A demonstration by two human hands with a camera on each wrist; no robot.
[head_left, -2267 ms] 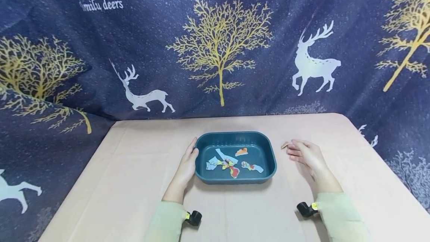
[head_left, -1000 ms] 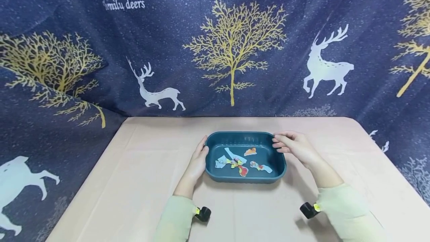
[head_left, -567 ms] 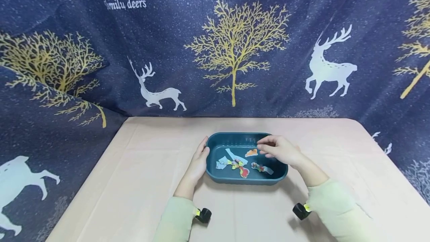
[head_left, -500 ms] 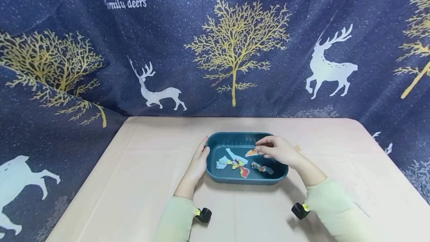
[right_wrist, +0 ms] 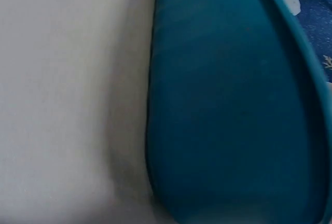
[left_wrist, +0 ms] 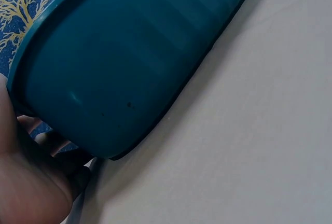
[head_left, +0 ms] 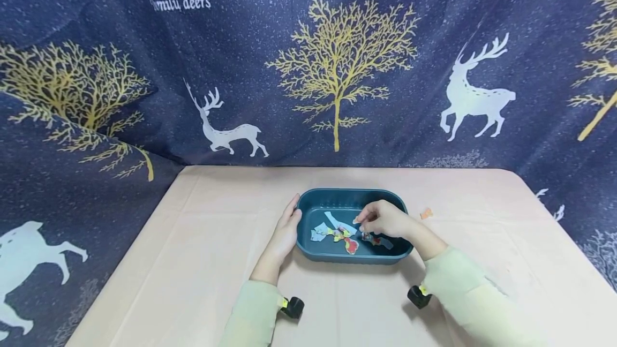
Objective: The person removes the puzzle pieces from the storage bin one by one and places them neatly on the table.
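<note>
In the head view, a dark teal tray (head_left: 337, 257) holds several torn-looking, coloured paper scraps. Pale blue, yellow and red scraps (head_left: 337, 232) lie at its left and middle; a blue and red scrap (head_left: 384, 242) lies at the right, partly under my right hand. My right hand (head_left: 388, 223) reaches over the tray's right end and pinches an orange scrap (head_left: 355, 221), mostly hidden by the fingertips. My left hand (head_left: 280, 235) holds the tray's left end; the left wrist view shows its fingers around the end wall (left_wrist: 104, 94). The right wrist view shows only the tray's outer wall (right_wrist: 228, 115) and table.
A small orange scrap (head_left: 426, 213) lies on the pale table cover (head_left: 207, 261), right of the tray. A dark blue cloth (head_left: 289, 68) with trees and deer hangs behind the table. Black wrist cameras (head_left: 419, 297) are strapped on both sleeves.
My right hand has left the small orange scrap on the table, moved left over the tray, and closed its fingertips on the orange scrap inside. The left hand stays at the tray's left end.
</note>
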